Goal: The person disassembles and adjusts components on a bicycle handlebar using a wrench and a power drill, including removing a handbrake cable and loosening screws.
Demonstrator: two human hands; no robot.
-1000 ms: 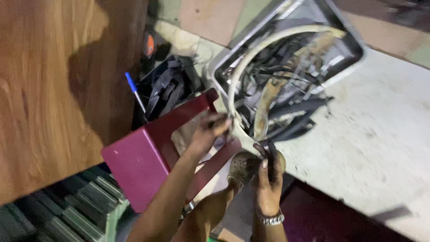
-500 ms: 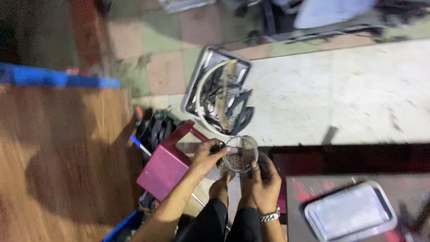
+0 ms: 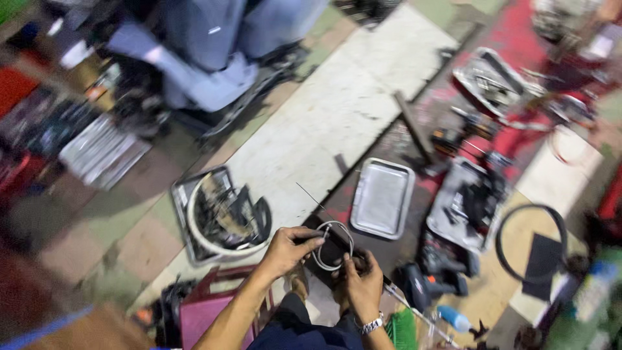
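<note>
Your left hand (image 3: 289, 248) pinches the near rim of a small pale ring (image 3: 333, 245), fingers closed on it. Your right hand (image 3: 364, 285) curls shut at the ring's lower right edge. The ring sits low between both hands, just below the empty metal tray (image 3: 382, 198).

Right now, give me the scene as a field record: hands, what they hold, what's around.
left hand: gripping one side of a small pale ring, fingers closed on it
right hand: at the ring's other side, wristwatch on the wrist
ring: held between both hands above the floor, a thin wire sticking up from it
left of hands: metal tray of dark parts with a large pale hoop in it
right of hands: empty metal tray
below left: maroon stool
image: motion-blurred, fine detail unclear
</note>
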